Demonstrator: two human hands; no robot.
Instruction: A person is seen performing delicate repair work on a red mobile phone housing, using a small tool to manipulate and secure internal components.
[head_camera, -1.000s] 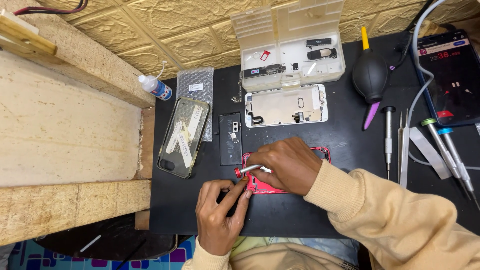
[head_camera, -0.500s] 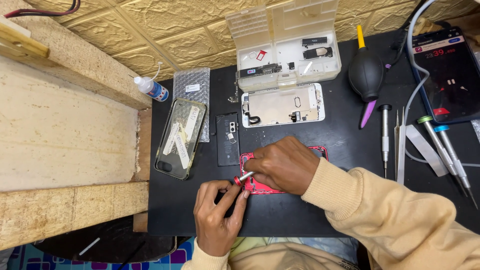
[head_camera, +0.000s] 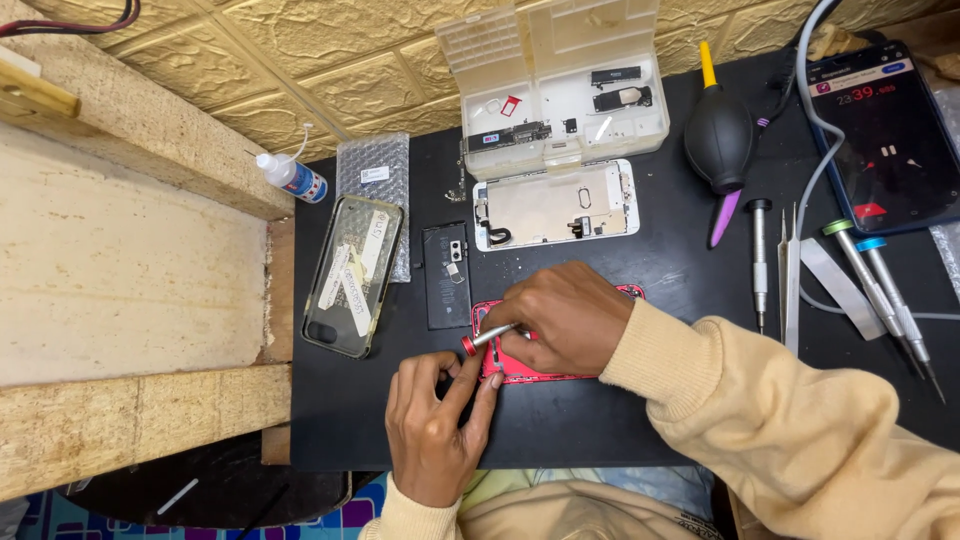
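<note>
Gripping a small red-capped screwdriver (head_camera: 487, 338), the right hand (head_camera: 565, 315) is curling closed over the red phone frame (head_camera: 520, 365), which is lying on the black mat (head_camera: 620, 420). The left hand (head_camera: 435, 420) is pressing its fingertips against the frame's near left corner, fingers narrowly bent, holding it down. A black battery (head_camera: 447, 275) is sitting just left of the frame; a white screen assembly (head_camera: 555, 205) is resting beyond it, near a clear parts box (head_camera: 560, 90).

Bare mat (head_camera: 620, 420) below; battery (head_camera: 447, 275) close above-left
</note>
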